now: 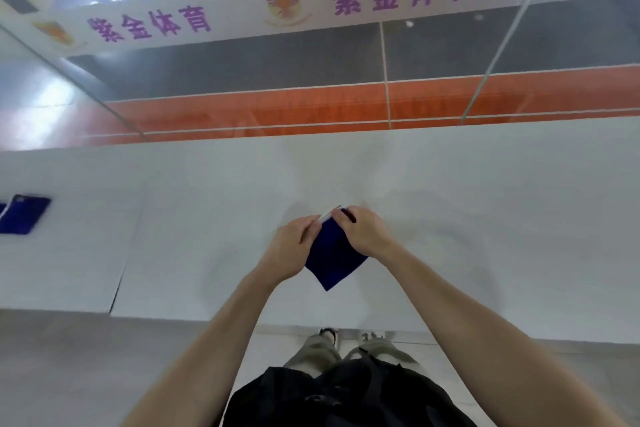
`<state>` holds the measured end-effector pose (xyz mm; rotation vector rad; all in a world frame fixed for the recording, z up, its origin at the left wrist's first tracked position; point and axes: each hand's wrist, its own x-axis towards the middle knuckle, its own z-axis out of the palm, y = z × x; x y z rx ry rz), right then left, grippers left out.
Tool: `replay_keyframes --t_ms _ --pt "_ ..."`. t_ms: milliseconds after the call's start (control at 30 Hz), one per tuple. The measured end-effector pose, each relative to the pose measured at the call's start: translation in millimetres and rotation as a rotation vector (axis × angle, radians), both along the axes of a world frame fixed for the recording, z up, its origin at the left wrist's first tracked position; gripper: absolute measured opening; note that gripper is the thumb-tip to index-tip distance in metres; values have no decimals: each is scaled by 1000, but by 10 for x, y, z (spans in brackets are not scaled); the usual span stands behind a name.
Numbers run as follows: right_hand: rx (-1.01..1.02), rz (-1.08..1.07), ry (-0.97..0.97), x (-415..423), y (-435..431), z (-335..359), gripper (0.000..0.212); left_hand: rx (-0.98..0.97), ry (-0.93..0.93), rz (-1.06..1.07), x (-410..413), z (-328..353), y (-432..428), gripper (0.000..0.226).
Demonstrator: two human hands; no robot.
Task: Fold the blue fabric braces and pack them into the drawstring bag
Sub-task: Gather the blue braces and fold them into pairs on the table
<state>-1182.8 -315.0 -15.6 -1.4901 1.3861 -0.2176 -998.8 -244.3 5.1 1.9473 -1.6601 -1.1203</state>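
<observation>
While my left hand [294,246] and right hand [363,232] both pinch the top of the small dark-blue fabric drawstring bag [334,255] held over the white table [485,218], I should draw its white cord [327,215] evenly.

Showing deep navy blue, plain and unpatterned, on the drawstring bag [334,255], with a thin white strip [327,215] at its top edge. Lying matte white and unmarked, the table [485,218], broken only by a dark seam [117,288] on its left part. Sitting bright blue at the far left, another fabric piece [24,213]. Running orange with thin white lines, the band [277,111] behind the table, under a dark grey stripe. Carrying purple characters and an orange-and-yellow winged emblem [282,2] on white, the banner [242,14]. Appearing black, the top [346,399]; olive-grey, the trousers [318,354].
</observation>
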Motion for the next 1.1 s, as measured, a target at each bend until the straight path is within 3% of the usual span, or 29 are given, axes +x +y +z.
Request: replay_keyframes --t_ms 167,267,333,400,467,600,700,767,867,933,1100 --pt "-38 105 -47 697 190 10 44 -58 -112 59 589 27 411 41" --pt "16 204 -50 1160 299 32 45 -76 -105 268 1018 -36 705 45" --pt "158 126 -145 1459 395 -5 36 -83 -50 475 1334 -95 935 46" --pt "463 -81 -367 1798 561 -31 44 -107 35 675 1665 -149 1163 45" --pt "652 -148 -495 2225 809 -59 46 -137 131 836 2004 -192 1376 44" --pt "567 -102 -431 3329 1344 -62 42 -102 169 967 2796 -232 1794 50" --pt "436 -97 -359 4108 1587 31 36 59 186 918 3580 -237 2182 57" --pt "381 -102 -315 4540 1686 86 33 198 128 754 4104 -210 2472 48" --pt "330 -124 -278 5065 1801 61 31 318 -263 345 4783 -192 2873 33" --pt "304 -161 -252 5323 1863 32 24 317 -492 200 5136 -186 3030 34" --pt "285 -215 -190 5864 1851 -55 19 274 -666 71 5869 -182 3048 38"
